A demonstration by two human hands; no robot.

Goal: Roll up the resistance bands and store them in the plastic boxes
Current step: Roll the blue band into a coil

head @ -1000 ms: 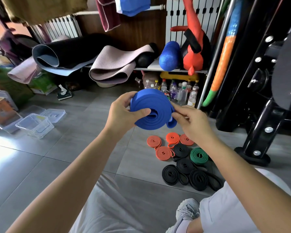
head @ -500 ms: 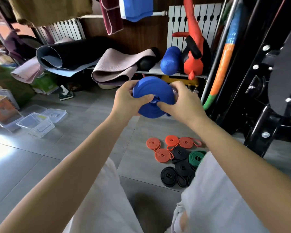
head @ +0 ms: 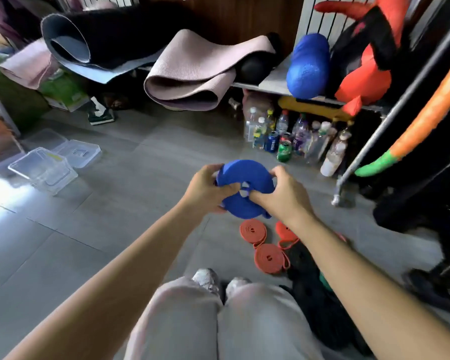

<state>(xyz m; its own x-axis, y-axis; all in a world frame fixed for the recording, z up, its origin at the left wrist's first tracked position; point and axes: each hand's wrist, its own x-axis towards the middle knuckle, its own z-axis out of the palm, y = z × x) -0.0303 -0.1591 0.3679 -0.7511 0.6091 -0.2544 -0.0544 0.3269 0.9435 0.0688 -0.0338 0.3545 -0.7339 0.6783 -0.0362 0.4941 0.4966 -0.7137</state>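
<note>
A wide blue resistance band [head: 240,203], wound into a thick disc, hangs in the air in front of me. My left hand [head: 207,189] grips its left edge with thumb on the near face. My right hand [head: 281,194] grips its right side, fingers curled over the rim. Below on the grey floor lie rolled orange bands [head: 269,258] and black bands [head: 314,297], partly hidden by my right arm. An open clear plastic box [head: 43,170] sits on the floor at the left, with a lid [head: 79,152] behind it.
Rolled yoga mats [head: 190,74] and a blue foam roller [head: 308,66] lie on a low shelf ahead. Several bottles and cans [head: 291,139] stand under it. Black gym equipment [head: 421,193] fills the right side. My knees and shoes [head: 220,281] are just below the hands.
The view has tipped downward and my legs have come together under me. Both hands have closed tighter on the blue roll, the right hand moving from its edge onto its side.
</note>
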